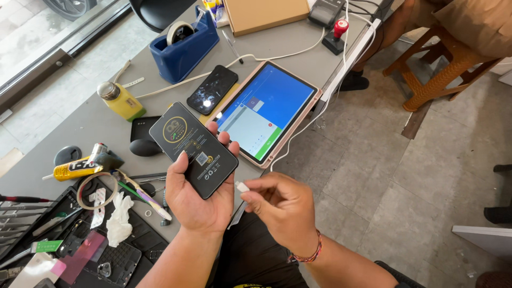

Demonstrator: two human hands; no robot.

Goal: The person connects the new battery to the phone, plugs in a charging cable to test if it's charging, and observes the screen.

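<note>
Phone (193, 150) sits face-down in the left hand (198, 200), black back panel up, cradled on the palm with the thumb across the near edge and the fingertips curled over the far long side, so that grip is closed around the phone and holding it up above the edge of the grey tabletop (74, 128). Right hand (280, 205) has a narrow pinch grip, thumb and forefinger closed on a small white plug (241, 186), and the plug tip is just beside the phone's lower end, not touching it as far as I can tell. If it were me, I'd keep the phone steady and level in the palm and line the plug up square with the end of the phone before pushing, no wiggling it in at an angle. I can't see the port from here, so I'd tilt the end toward my eyes first. Watch the white cable (298, 136) running past the tablet (266, 111) with its lit blue screen; looks like it could snag. A second dark phone (212, 89), a blue tape dispenser (184, 48), a yellow bottle (121, 98) and a glue tube (74, 168) crowd the tabletop, so I'd work over the lap side rather than above that mess.
</note>
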